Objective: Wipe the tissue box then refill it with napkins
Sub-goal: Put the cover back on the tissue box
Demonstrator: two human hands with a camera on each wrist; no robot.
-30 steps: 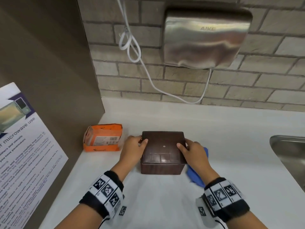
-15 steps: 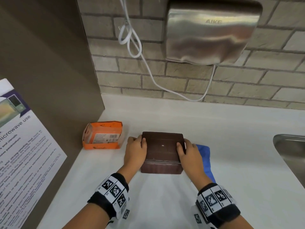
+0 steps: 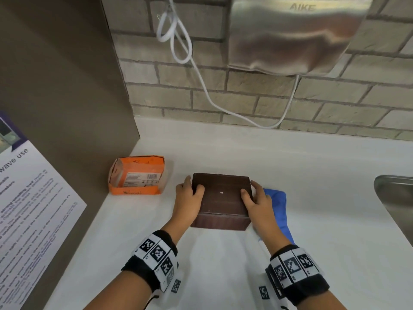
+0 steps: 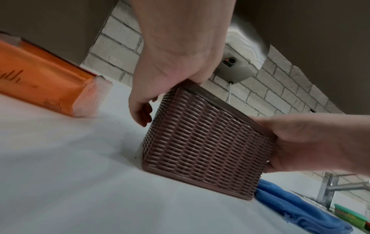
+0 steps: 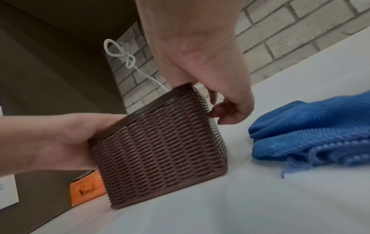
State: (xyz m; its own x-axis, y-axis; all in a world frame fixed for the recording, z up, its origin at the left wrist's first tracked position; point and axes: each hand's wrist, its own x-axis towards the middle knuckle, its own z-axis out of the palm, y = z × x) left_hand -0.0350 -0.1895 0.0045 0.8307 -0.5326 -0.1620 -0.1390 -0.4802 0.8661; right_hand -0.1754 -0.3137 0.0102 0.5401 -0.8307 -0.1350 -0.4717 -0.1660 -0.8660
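A brown woven tissue box (image 3: 221, 199) (image 4: 202, 142) (image 5: 160, 147) stands on the white counter (image 3: 223, 265), its flat lid on top. My left hand (image 3: 190, 198) (image 4: 160, 76) grips its left side, thumb over the lid's edge and fingers curled down the wall. My right hand (image 3: 257, 201) (image 5: 210, 79) grips the right side the same way. An orange napkin pack (image 3: 137, 177) (image 4: 40, 79) (image 5: 86, 190) lies to the left of the box. A blue cloth (image 3: 279, 211) (image 4: 300, 210) (image 5: 312, 131) lies crumpled just right of the box, beside my right hand.
A steel hand dryer (image 3: 295, 34) hangs on the brick wall with a white cord (image 3: 176, 39) looped beside it. A brown cabinet side (image 3: 67, 86) with a paper notice (image 3: 29, 209) bounds the left. A steel sink (image 3: 395, 202) lies at the right edge.
Both hands slid along the box's sides, thumbs staying on the lid, and the box's front wall shows less. The view tilted down a little; more of the blue cloth shows.
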